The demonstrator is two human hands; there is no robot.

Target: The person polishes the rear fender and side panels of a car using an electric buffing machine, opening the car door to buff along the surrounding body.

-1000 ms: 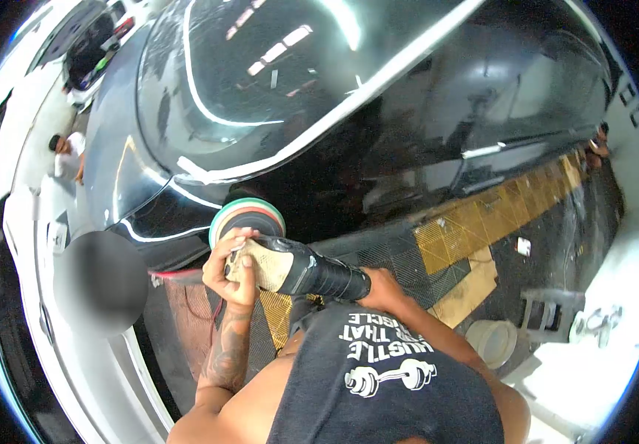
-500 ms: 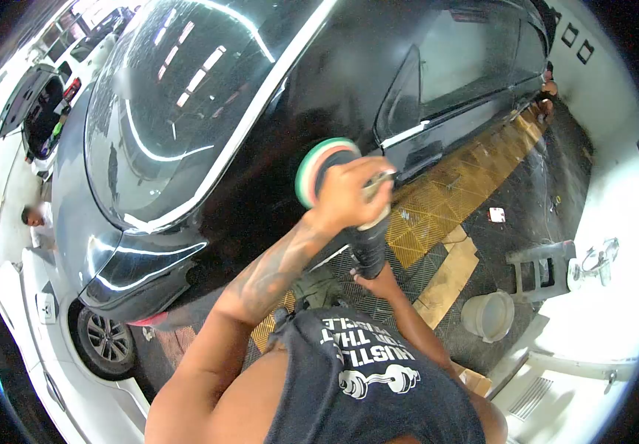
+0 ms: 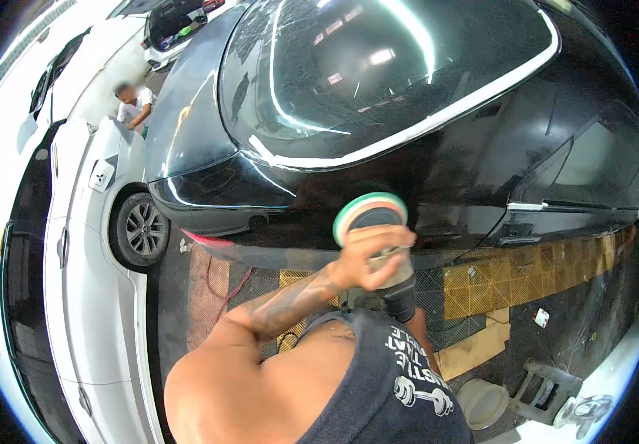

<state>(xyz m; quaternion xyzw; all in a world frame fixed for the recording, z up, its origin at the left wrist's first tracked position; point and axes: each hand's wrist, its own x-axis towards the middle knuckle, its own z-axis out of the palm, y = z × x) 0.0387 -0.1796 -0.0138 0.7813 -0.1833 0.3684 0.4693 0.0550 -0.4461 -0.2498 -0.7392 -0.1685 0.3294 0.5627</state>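
Polisher (image 3: 373, 217) at the black car (image 3: 445, 172): our left hand (image 3: 376, 253) clamps its fingers around the tool, likely for steadiness (right hand's fingers hidden; we can't tell).

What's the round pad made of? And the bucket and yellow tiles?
Round pad: probably matte foam, going by its coloured layers.
Bucket: likely dull plastic; its pale wall looks smooth.
Yellow tiles: perhaps matte plastic; their ribbed pattern looks moulded.

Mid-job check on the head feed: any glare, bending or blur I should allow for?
Head view: fisheye distortion bows the white car, corners black; head view: bright streaks reflect in the dark glass; head view: left and lower-right edges wash out to white; head view: left hand and polisher read fairly clearly.
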